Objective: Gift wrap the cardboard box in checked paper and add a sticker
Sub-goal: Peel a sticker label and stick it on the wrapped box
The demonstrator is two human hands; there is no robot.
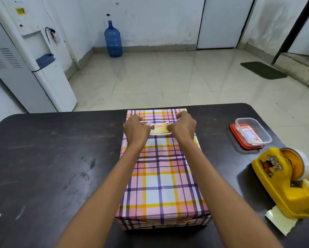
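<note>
The box wrapped in checked paper [160, 176] lay lengthwise at the middle of the desk [42, 167]. At its far top end, the left hand [136, 130] and right hand [183, 127] each had a curled grip pinching one end of a "Best Wishes" sticker [160, 128]. To the right, a clear plastic tub [265, 135] on a red lid [233, 130] held more stickers [251, 136]. A yellow tape dispenser [284, 183] stood nearer.

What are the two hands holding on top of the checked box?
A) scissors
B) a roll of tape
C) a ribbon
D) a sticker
D: the left hand and the right hand pinch the two ends of a sticker on top of the wrapped box.
</note>
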